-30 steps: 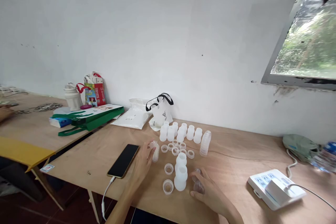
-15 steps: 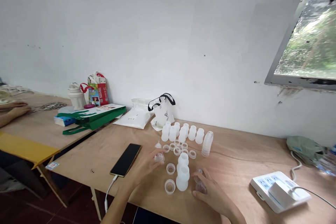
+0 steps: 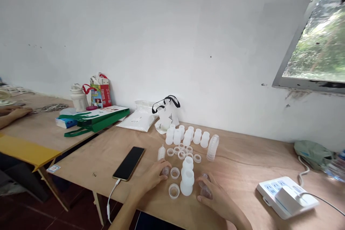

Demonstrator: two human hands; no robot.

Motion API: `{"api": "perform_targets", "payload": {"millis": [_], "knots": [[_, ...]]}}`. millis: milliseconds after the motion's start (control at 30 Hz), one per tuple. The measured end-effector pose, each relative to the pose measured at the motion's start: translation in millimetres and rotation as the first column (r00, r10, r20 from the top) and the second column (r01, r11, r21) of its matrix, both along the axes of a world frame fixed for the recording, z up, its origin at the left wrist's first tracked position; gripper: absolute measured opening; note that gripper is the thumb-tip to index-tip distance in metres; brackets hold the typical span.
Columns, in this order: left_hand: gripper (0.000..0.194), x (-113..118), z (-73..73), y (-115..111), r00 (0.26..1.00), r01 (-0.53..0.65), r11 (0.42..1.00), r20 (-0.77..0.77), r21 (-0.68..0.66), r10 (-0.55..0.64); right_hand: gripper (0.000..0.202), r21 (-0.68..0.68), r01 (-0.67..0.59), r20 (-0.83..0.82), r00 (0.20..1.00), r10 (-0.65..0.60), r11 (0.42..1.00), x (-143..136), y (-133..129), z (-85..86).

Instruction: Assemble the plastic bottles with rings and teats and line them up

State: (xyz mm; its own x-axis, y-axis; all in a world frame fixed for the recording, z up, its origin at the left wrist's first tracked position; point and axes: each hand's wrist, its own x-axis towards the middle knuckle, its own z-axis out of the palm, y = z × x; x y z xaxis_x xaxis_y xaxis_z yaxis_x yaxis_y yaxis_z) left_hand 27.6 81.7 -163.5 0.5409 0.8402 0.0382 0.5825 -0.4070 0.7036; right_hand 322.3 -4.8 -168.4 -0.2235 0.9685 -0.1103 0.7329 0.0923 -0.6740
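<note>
Two bottles [image 3: 187, 184] line up away from us between our left hand [image 3: 155, 174], grasping a clear piece [image 3: 165, 171], and our nearer right hand [image 3: 215, 193], curled around clear domes [image 3: 206, 192].

There are ten frosted bottles [image 3: 186, 189], roughly ten rings [image 3: 174, 197].

The left hand [image 3: 155, 173] has brought a clear cap [image 3: 165, 171] away from the stack [image 3: 161, 153] – down beside a ring [image 3: 175, 177]
</note>
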Motion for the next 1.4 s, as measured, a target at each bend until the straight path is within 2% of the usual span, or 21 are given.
{"api": "perform_targets", "payload": {"millis": [100,300,700,900,1000,1133,1200,1300,1400], "knots": [[0.035,-3.0,-8.8,5.0,1.0,0.015,1.0,0.017,0.016,-0.015,0.036,0.015,0.0,-0.015,1.0,0.0,1.0,-0.7,-0.5,1.3],[0.047,-6.0,-27.9,14.2,0.996,-0.021,1.0,0.083,-0.01,0.022,0.037,0.006,0.005,0.011,1.0,-0.005,1.0,-1.6,-0.9,2.5],[0.035,-4.5,-19.0,9.9,0.992,-0.052,0.998,0.112,-0.032,0.055,0.033,0.035,0.004,-0.012,1.0,-0.004,0.999,0.2,0.1,-3.3],[0.053,-9.3,-14.3,8.1,0.994,-0.033,0.997,0.101,-0.067,0.039,0.036,0.021,0.013,-0.035,0.999,-0.012,1.0,0.4,-0.8,-1.8],[0.048,-15.7,-10.3,9.6,0.992,-0.037,0.998,0.12,-0.053,0.043,0.033,0.015,0.007,-0.04,0.999,-0.006,1.0,0.4,-0.9,-1.0],[0.033,-27.5,-4.4,12.7,0.98,-0.106,0.991,0.158,-0.086,0.118,0.035,0.034,-0.007,-0.044,0.999,0.009,0.999,1.4,-0.4,-3.5],[0.032,-31.8,-4.6,15.8,0.975,-0.181,0.983,0.123,-0.036,0.184,0.035,0.044,-0.007,-0.041,0.999,0.009,0.999,1.6,-0.1,-4.6],[0.026,-31.9,-14.3,23.9,0.945,-0.311,0.948,0.132,0.075,0.3,0.034,0.046,0.003,-0.03,1.0,-0.002,0.999,1.0,0.1,-4.4],[0.047,-25.9,-31.3,32.7,0.911,-0.37,0.926,0.224,0.077,0.346,0.033,0.044,0.002,-0.029,1.0,-0.001,0.999,0.2,0.0,-3.5]]}}
